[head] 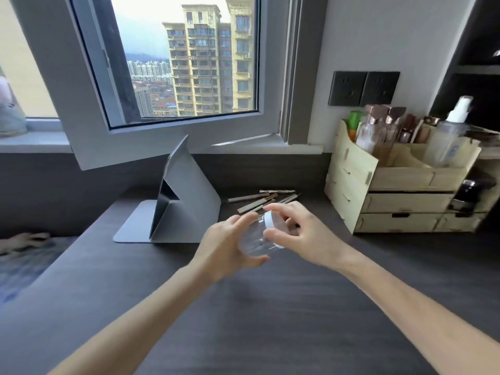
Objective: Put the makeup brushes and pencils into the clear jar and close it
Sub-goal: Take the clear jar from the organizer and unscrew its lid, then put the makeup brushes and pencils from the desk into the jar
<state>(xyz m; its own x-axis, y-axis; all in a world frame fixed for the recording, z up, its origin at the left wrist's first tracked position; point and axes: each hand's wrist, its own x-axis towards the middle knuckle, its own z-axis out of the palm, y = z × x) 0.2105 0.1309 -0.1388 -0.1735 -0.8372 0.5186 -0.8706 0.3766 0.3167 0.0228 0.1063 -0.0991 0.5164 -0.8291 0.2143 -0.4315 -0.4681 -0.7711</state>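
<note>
I hold a small clear jar (254, 239) tilted above the dark desk, its mouth pointing up and to the right. My left hand (227, 244) wraps the jar's body from the left. The fingers of my right hand (300, 231) grip its white lid (273, 220), which sits on the jar's mouth. Nothing shows inside the jar. Several brown makeup brushes and pencils (263, 201) lie in a loose pile on the desk just behind my hands.
A grey tablet (186, 196) stands in its folded cover at the left of the pile. A pale wooden organiser (400, 185) with drawers, bottles and a spray bottle (451, 133) fills the right. An open window frame (173, 139) overhangs the back of the desk (270, 307).
</note>
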